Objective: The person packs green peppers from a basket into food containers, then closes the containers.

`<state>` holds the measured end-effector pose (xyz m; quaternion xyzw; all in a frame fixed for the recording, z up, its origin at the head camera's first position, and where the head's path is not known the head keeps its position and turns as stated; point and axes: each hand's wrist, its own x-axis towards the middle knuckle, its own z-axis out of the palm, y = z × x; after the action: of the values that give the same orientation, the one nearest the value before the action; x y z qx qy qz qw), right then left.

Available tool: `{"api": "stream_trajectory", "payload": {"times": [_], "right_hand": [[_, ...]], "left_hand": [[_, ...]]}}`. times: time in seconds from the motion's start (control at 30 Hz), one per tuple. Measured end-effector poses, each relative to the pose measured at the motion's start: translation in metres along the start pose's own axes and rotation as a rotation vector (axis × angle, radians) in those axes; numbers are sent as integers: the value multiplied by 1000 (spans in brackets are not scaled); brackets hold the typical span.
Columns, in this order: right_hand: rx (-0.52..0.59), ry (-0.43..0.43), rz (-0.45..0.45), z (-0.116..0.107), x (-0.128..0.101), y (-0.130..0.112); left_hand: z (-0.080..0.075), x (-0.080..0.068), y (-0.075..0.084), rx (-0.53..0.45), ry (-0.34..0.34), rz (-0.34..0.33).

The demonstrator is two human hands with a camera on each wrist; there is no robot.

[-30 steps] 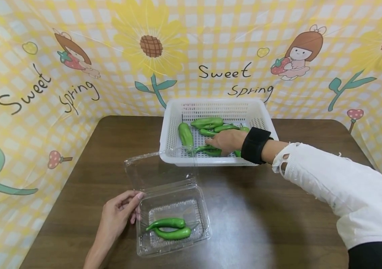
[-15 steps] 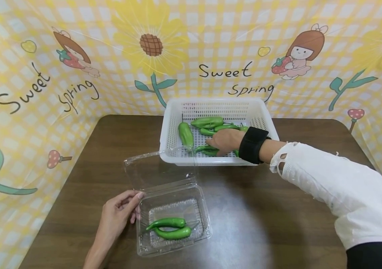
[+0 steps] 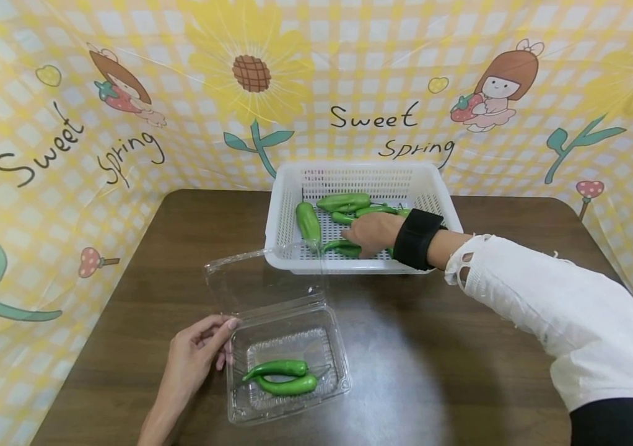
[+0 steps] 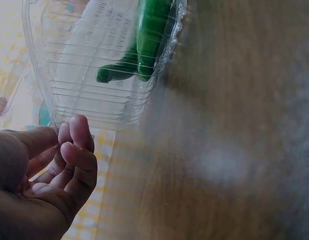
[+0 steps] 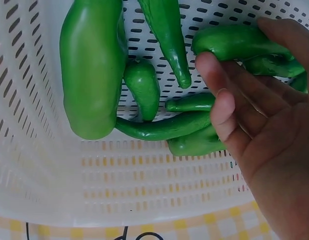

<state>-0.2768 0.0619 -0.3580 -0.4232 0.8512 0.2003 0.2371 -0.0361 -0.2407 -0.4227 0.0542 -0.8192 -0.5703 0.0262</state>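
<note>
A white perforated basket at the back of the table holds several green peppers, the fattest one at its left. My right hand lies inside it, its relaxed fingers spread over a thin curved pepper without closing on it. The right wrist view shows that hand above the thin peppers and next to the fat one. Near the front, my left hand rests beside a clear clamshell box, fingertips at its left rim. Two green peppers lie in the box, and its lid is open.
The dark wooden table has bare wood to the right of the box and in front of the basket. A yellow checked cloth backdrop closes off the back and both sides. My white sleeve crosses the right half.
My right forearm has edged slightly left over the basket. The left hand and the box have not moved.
</note>
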Motion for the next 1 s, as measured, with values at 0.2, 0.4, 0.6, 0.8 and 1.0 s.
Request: {"api": "stream_trajectory", "payload": {"times": [0.2, 0.4, 0.6, 0.8, 1.0], "right_hand": [[21, -22, 27, -1, -4, 2], [26, -21, 32, -1, -8, 5], [29, -31, 61, -1, -11, 6], [28, -34, 71, -2, -11, 8], [54, -23, 85, -4, -18, 8]], "left_hand": [[0, 0, 1, -5, 1, 11], [0, -1, 1, 3, 2, 20], [0, -1, 1, 15, 2, 20], [1, -1, 0, 15, 4, 15], [1, -1, 1, 15, 4, 12]]}}
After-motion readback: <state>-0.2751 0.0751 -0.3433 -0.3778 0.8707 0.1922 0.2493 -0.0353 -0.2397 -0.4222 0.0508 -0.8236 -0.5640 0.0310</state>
